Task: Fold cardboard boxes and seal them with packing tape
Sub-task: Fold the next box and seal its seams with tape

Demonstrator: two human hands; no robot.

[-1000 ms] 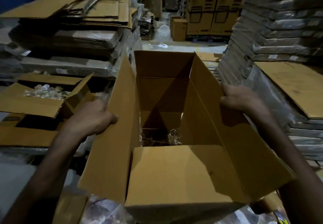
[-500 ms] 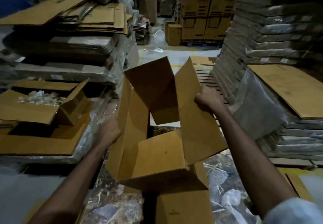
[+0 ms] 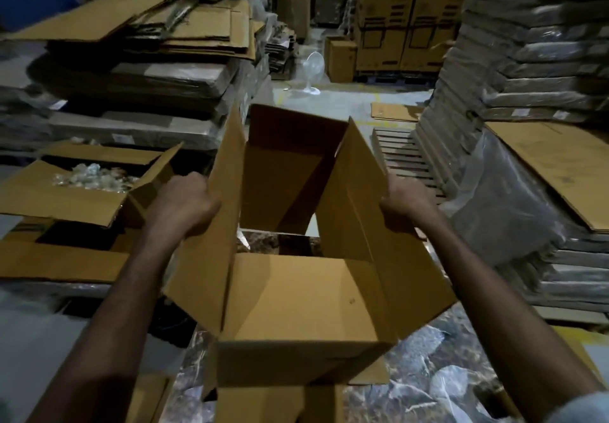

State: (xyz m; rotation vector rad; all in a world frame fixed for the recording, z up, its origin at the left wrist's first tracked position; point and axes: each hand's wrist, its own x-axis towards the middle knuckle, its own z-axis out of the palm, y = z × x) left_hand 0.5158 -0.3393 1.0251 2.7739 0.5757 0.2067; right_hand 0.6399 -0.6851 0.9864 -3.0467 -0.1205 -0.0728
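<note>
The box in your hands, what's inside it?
Nothing is packed inside the box. Its bottom is not closed, so shiny plastic wrap shows through the gap. The near flap hides whatever lies under it.

A white fan (image 3: 311, 66) stands beyond a slatted pallet (image 3: 406, 159).

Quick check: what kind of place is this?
Likely a warehouse packing area: flattened cardboard stacks, tall piles of wrapped bundles and printed cartons surround the open box held by the left hand and right hand.
</note>
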